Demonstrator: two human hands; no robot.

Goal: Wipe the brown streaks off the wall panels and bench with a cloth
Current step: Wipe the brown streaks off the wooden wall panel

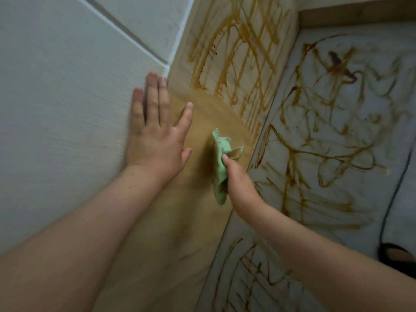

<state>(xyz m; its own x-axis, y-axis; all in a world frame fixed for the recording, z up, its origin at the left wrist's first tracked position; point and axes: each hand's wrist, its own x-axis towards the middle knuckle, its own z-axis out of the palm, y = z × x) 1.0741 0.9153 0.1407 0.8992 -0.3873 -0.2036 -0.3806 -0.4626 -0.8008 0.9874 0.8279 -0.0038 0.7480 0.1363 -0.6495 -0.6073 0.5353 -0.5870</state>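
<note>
My right hand (242, 183) grips a small green cloth (220, 163) and presses it against the tan panel (202, 122). Around the cloth the panel shows a smeared brownish patch. Higher up, the same panel carries brown streaks (238, 48) in drips and loops. My left hand (155, 134) lies flat with fingers spread on the white textured wall panel (67, 109), its thumb and index finger over the tan panel. To the right, the pale grey surface (337, 131) is covered with tangled brown streaks.
A black cord (392, 194) runs down the grey surface at the right. A dark sandal with a foot (396, 255) shows at the lower right edge. A wooden ledge (355, 16) crosses the top right.
</note>
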